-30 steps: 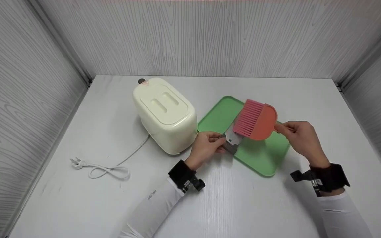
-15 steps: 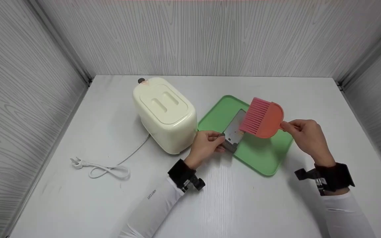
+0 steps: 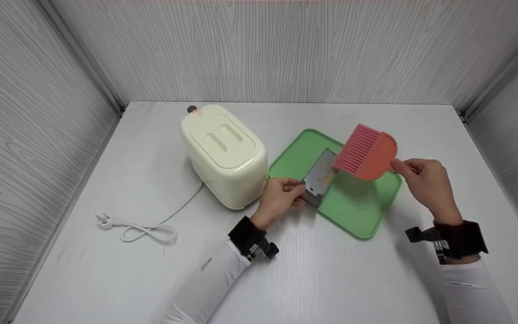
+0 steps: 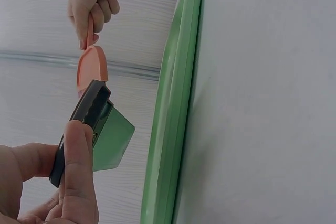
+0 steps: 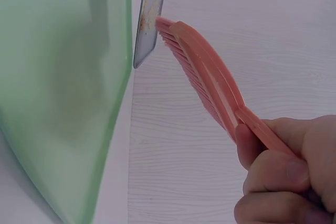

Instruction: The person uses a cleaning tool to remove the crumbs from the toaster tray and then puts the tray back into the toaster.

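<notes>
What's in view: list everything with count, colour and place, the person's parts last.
Toaster: 1, cream, left of centre
Knob: 1, dark, toaster's far end
Plug and cord: 1 each, white, left
Tray: 1, green, right of toaster
Plate: 1, grey, dark-ended, over tray
Crumbs: several, yellow-brown, on plate
Brush: 1, orange and pink, beside plate
Table: 1, white, underneath
Walls: 3, grey, back and sides
Left hand: 1, bare, pinching plate
Right hand: 1, bare, pinching brush
Wristbands: 2, black, behind hands
Sleeves: 2, white, behind wristbands

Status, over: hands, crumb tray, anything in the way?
Left hand pinching crumb tray. Right hand gripping orange brush, bristles at crumb tray's edge. Crumbs on crumb tray, held above green tray. No obstruction seen.
</notes>
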`<state>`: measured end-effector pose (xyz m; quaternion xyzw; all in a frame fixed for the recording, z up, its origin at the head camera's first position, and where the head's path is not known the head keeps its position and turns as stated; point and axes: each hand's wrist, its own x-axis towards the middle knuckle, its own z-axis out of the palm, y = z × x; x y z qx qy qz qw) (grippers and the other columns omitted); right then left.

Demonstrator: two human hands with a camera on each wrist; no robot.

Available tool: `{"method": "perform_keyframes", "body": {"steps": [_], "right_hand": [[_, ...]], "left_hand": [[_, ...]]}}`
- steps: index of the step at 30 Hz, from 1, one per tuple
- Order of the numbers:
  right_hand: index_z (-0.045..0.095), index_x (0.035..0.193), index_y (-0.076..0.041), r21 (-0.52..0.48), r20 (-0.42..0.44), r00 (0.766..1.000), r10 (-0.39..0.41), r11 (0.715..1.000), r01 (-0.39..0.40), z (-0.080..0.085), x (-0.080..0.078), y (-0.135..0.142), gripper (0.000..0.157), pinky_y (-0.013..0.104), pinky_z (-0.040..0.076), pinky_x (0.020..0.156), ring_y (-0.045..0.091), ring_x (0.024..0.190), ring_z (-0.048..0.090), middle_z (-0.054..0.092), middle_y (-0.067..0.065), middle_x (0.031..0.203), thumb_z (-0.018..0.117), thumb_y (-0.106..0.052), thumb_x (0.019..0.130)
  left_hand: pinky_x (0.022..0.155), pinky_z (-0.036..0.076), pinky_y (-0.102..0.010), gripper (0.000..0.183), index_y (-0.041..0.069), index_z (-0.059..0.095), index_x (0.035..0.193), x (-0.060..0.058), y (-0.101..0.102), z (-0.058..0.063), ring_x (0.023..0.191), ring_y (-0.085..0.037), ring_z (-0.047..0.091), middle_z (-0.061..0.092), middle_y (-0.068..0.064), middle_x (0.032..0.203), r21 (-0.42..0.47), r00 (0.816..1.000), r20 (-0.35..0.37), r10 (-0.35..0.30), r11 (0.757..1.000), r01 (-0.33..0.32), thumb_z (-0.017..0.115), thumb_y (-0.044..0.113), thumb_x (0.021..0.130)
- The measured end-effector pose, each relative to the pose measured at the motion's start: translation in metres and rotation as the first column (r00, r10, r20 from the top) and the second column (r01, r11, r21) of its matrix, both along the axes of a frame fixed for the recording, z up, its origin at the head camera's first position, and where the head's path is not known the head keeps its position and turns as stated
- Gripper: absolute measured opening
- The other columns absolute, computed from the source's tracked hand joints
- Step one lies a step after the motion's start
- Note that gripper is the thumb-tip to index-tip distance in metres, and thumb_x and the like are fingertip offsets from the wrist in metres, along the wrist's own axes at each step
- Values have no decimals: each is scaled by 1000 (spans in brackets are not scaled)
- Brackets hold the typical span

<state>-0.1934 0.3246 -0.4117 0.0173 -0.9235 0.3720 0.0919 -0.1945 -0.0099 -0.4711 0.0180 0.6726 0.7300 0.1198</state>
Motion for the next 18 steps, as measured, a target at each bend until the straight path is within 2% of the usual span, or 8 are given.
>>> {"method": "perform_keyframes", "body": {"steps": [3,6,11,15,18], "right_hand": [[81,103,-1,-16,2,1000,-24,1000,24,2,0,1,50,25,34,52,9,67,47,70,-28,77,63,-48,102],[80,103,-1,-33,6,1000,-22,999,22,4,2,-1,50,25,33,52,9,68,48,70,-29,78,63,-48,102],[80,103,-2,-49,1,999,42,998,-42,6,6,-12,46,21,38,59,7,75,54,79,-10,89,63,-44,103],[81,100,-4,-42,-22,995,102,994,-103,6,11,-22,41,15,46,69,2,85,63,80,8,96,63,-41,103],[81,99,-4,-45,-24,989,143,989,-144,5,13,-28,38,14,47,70,2,87,65,79,11,97,64,-38,104]], "left_hand": [[68,67,-30,22,-13,68,116,1,0,-1,61,-13,69,75,-22,97,-4,1000,-3,0,1000,0,68,-1,97],[67,67,-30,22,-13,68,115,1,1,-1,61,-13,69,75,-21,96,-7,1000,-4,2,1000,-2,68,-1,97],[67,68,-31,21,-13,69,113,1,2,-1,61,-13,70,75,-20,94,-13,1000,1,15,1000,-15,68,-1,96],[66,67,-30,20,-13,69,113,1,2,-2,61,-13,69,75,-20,93,-3,1000,0,19,1000,-19,68,-2,96],[66,67,-30,21,-14,68,114,0,2,-4,60,-13,69,75,-21,93,10,1000,0,13,1000,-13,67,-2,96]]}}
